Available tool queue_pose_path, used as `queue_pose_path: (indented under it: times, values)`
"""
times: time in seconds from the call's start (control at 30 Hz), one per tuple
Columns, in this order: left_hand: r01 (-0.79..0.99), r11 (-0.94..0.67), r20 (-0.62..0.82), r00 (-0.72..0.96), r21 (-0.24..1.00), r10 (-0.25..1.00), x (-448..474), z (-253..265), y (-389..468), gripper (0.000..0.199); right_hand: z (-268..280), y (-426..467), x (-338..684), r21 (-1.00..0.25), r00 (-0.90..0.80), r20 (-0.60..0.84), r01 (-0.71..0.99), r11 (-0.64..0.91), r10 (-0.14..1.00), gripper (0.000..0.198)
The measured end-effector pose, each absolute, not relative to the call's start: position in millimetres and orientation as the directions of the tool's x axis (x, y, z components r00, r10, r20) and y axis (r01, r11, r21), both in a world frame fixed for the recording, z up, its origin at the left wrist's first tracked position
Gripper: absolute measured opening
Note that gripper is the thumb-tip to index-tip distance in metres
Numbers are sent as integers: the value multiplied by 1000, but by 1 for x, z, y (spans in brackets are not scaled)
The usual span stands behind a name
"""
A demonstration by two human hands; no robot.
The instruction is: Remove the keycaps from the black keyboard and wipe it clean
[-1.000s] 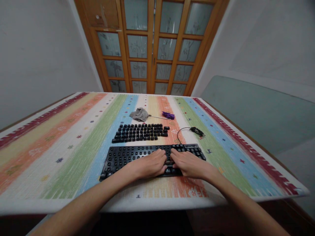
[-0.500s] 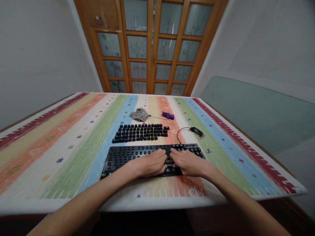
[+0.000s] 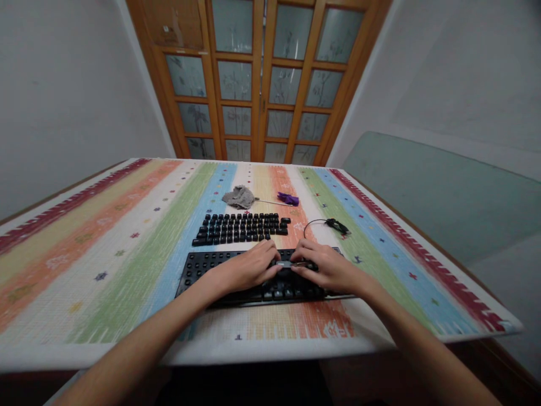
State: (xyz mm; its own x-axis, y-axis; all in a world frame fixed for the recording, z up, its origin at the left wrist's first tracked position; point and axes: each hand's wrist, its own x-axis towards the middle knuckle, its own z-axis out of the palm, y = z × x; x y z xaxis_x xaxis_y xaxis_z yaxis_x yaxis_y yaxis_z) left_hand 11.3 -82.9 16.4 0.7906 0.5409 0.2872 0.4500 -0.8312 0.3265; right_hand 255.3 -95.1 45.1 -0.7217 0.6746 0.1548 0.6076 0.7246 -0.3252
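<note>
Two hands, one small piece [image 3: 284,263] between them, right over the middle of the keyboard [image 3: 198,270]. Taking the piece as clock centre, 12 toward the doors: left hand [image 3: 256,265] at 9, pinching the near end with thumb and fingertips; right hand [image 3: 327,266] at 3, thumb and fingers closed around the other end. Grey with pale marking, darker and shinier toward 3; too small to tell exactly what it is. Whether it touches the keyboard below: can't tell, fingers in the way. Handling, my guess: very light, stiff, probably hard plastic or metal, a bit slippery on the glossy part, easy to drop among the switches. Best hold is by its two ends, fingertips only, light squeeze, middle left free. Keyboard looks heavier and rigid, should sit flat; hold it by the frame edge at 9 rather than on the posts, which look bare there and likely snap if pushed sideways. Loose caps [image 3: 240,228] at 10 to 11, in rows, light, easily knocked. Cloth [image 3: 239,197] at 11, soft, crumpled; purple thing [image 3: 288,198] at 12, looks limp; cable [image 3: 337,226] bundled at 2, flexible.
</note>
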Motion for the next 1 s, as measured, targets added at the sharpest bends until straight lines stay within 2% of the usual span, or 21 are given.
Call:
queue_pose_path:
  times: [0.17,0.33,0.5,0.63,1.0]
  values:
    - [464,-830,329,766,310,552,9,17,-78,17,40,-83,247,-334,-728,238,560,758,643,17]
    - [525,-812,365,725,255,583,-3,19,-72,21,38,-69,238,-293,-751,206,564,772,627,16]
    - [635,-746,470,606,200,641,-37,23,-56,27,32,-47,237,-153,-681,179,693,704,710,16]
    - [702,-686,480,542,193,690,-72,23,-46,29,25,-30,236,-38,-628,98,773,634,772,18]
    - [800,-534,556,321,273,766,-136,8,-49,32,15,-20,226,80,-563,14,824,560,826,21]
